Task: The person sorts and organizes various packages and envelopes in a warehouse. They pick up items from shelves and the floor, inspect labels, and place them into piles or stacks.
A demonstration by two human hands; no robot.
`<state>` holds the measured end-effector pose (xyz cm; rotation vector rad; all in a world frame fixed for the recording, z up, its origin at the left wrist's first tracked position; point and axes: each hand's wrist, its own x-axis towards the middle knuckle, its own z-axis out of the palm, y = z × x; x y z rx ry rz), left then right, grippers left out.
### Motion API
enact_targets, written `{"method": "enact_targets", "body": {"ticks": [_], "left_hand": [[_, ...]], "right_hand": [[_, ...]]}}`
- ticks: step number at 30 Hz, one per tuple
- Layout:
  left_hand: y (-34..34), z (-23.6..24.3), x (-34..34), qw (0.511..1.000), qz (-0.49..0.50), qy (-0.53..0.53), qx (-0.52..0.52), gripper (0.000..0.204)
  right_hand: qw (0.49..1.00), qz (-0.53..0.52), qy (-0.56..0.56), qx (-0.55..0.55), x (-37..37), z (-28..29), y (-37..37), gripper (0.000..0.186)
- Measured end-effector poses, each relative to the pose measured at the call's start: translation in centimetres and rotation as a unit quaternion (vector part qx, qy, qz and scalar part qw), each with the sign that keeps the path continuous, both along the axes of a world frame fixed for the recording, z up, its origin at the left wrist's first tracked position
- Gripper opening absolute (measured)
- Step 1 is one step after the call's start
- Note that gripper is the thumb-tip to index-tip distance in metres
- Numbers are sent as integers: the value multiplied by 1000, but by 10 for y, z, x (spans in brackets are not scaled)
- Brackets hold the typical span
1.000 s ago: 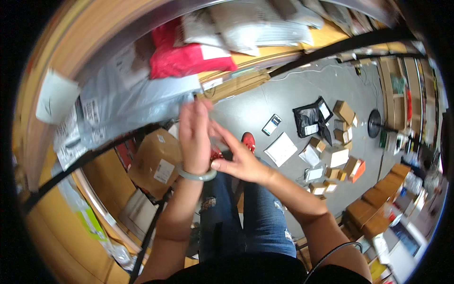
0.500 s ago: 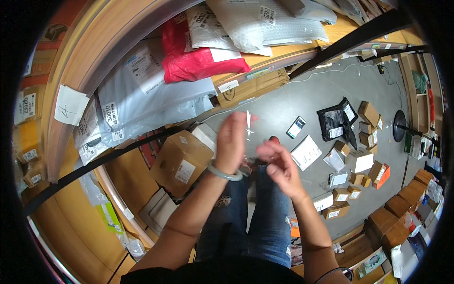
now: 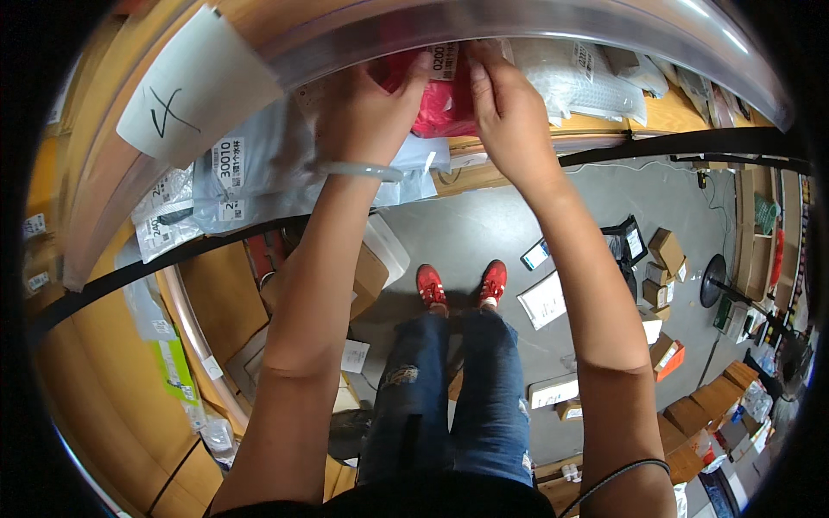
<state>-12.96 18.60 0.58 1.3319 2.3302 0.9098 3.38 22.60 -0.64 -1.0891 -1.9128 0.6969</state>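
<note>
Both hands, the left hand [image 3: 367, 108] and the right hand [image 3: 509, 112], are gripping a red parcel [image 3: 440, 99] on the wooden shelf [image 3: 604, 129]; neighbouring grey bags [image 3: 259, 173] beside it look liable to slide off if tugged.

Both arms reach up to a wooden shelf [image 3: 553, 129], where the left hand [image 3: 367, 108] and right hand [image 3: 509, 112] press a red parcel [image 3: 436, 104] beside grey mailers [image 3: 259, 173]. Below, red shoes [image 3: 462, 283] stand on a grey floor [image 3: 484, 224] strewn with cardboard boxes [image 3: 665, 255].

Small cardboard boxes [image 3: 665, 250] litter the grey floor [image 3: 484, 224] (a white paper sheet [image 3: 544, 300] among them).
</note>
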Motion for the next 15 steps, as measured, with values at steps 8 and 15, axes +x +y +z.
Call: {"method": "enact_targets", "body": {"ticks": [8, 15], "left_hand": [[-3, -54, -19, 969, -77, -232, 33, 36], [-20, -38, -7, 928, -31, -369, 40, 26]], "right_hand": [[992, 27, -92, 77, 0, 1, 14, 24], [990, -9, -50, 128, 8, -8, 21, 29]]}}
